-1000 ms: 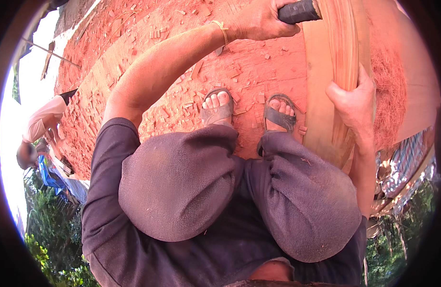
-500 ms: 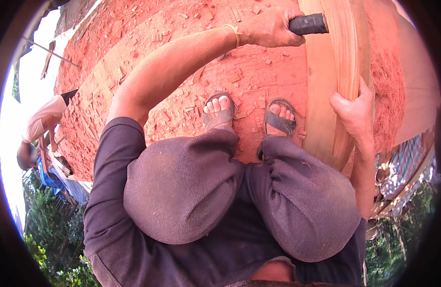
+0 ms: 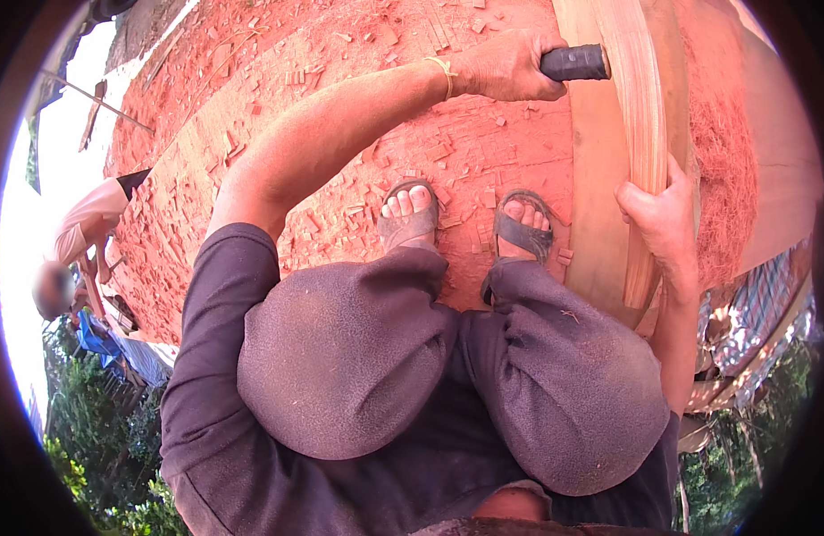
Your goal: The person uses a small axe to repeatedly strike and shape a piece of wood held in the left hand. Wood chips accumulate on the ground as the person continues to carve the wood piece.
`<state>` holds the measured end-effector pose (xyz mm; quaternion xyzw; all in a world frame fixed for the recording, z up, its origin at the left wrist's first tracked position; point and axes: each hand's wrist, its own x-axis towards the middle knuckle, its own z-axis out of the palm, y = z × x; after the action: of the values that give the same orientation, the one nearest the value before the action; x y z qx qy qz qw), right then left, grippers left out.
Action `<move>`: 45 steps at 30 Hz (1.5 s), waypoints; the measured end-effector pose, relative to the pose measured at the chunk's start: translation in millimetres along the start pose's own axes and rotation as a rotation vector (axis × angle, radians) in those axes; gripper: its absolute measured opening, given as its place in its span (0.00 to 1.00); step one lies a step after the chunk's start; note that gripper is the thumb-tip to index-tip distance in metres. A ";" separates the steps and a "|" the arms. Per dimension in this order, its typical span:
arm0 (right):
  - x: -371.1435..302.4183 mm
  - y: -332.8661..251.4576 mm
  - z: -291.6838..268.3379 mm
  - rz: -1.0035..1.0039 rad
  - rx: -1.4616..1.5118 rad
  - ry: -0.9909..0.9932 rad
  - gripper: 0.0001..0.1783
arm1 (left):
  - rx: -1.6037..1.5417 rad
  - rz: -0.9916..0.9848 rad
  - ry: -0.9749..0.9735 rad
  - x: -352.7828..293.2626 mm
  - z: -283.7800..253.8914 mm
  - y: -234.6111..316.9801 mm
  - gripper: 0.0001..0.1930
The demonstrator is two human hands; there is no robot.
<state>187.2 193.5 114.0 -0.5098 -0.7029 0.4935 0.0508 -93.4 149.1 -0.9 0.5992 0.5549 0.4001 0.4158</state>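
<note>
My left hand is closed round a short, cylindrical black-wrapped handle. One end of it sticks out beside the thumb; whatever it belongs to is hidden behind the hand. My right hand grips a long wooden strip with visible grain, the thumb on its near-left side and the fingers over the far side. This strip stands along a wide pale wooden plank that runs away from me, right of my feet. The handle's end is above the plank, close to the strip's left side; I cannot tell if they touch.
Many small wood chips lie scattered over the reddish ground. My sandalled feet are just left of the plank. Reddish fine shavings are heaped to its right. At the far left another person bends over. Striped sheeting hangs at the right.
My left hand and the handle have come slightly nearer to me. My right hand keeps its grip on the strip, nearly unmoved. The other person at the left has shifted a little.
</note>
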 end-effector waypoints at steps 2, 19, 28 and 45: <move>-2.3 14.9 -23.6 0.068 0.060 -0.066 0.17 | 0.005 -0.048 -0.004 1.3 0.6 -3.0 0.10; -1.9 -15.8 -34.5 0.064 0.361 0.154 0.11 | 0.064 -0.052 -0.032 -17.0 -12.6 7.7 0.11; -8.2 -21.5 31.9 -0.073 -0.130 0.115 0.10 | -0.010 -0.047 -0.013 -24.0 -6.2 -1.1 0.11; -35.0 31.8 -44.9 0.224 0.580 0.402 0.15 | 0.318 0.090 0.353 -55.0 27.5 16.8 0.10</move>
<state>250.8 195.2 128.3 -0.6345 -0.4498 0.5648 0.2759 -65.4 92.0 4.7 0.6019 0.6479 0.4244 0.1945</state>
